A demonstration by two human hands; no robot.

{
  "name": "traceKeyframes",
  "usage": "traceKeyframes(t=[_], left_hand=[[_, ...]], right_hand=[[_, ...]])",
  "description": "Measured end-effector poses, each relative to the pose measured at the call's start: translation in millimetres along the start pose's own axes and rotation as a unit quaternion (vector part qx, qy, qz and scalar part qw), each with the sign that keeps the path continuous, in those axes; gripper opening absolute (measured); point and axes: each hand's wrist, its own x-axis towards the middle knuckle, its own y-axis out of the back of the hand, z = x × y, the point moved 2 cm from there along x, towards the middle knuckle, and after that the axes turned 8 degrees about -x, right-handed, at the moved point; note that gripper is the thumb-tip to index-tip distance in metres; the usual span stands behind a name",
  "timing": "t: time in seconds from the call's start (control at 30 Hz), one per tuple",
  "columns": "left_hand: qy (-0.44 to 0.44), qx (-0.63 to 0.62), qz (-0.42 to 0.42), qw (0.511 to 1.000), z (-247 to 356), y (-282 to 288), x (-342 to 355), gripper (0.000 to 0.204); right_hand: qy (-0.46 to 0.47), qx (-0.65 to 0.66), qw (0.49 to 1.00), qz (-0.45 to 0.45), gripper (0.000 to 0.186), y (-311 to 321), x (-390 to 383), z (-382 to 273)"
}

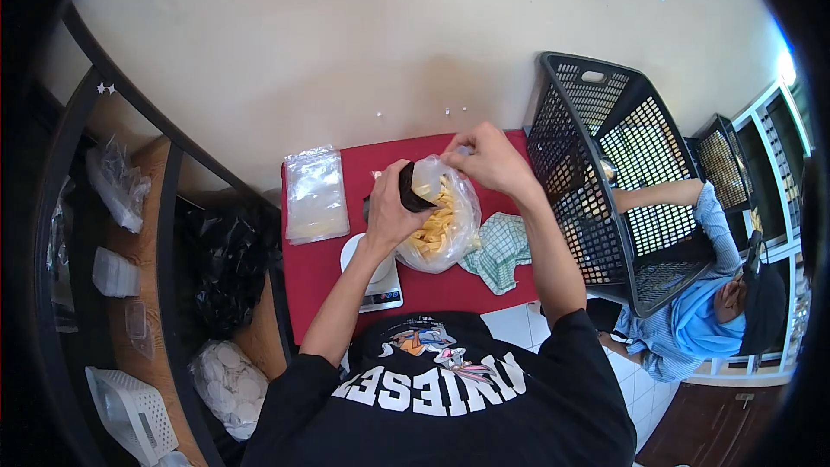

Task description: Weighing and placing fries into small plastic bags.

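Note:
A clear plastic bag full of yellow strips, perhaps a fried snack, stands on the red-covered table. My left hand is closed around a small black pouch, held upright at the bag's left side over its mouth. What the pouch contains is hidden. At the bag's far right rim, my right hand is closed, with its fingertips pinching the plastic. Beneath my left wrist sits a white digital scale, partly covered by the bag and my forearm. To the bag's right lies a green-and-white checked cloth.
A stack of clear flat bags lies on the table's left side. Beside the right edge stands a large black mesh crate, where a co-worker's arm reaches in. Shelves with plastic containers line the left. A wall rises behind.

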Motion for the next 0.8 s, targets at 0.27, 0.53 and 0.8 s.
traceKeyframes(t=[0.27, 0.53, 0.8], left_hand=[[0.030, -0.132, 0.007, 0.991, -15.0, 10.6, -10.2, 0.092], [0.079, -0.235, -0.032, 0.968, -20.1, 45.4, -19.8, 0.085], [0.079, -0.199, -0.113, 0.970, -24.5, 29.5, -27.4, 0.088]], right_hand=[[0.103, 0.112, 0.966, 0.210, 0.013, -8.0, -30.1, -47.6], [0.080, 0.338, 0.918, 0.193, 0.011, 12.7, -54.4, -31.3], [0.150, 0.260, 0.947, 0.115, 0.010, -9.1, -50.6, -45.6]])
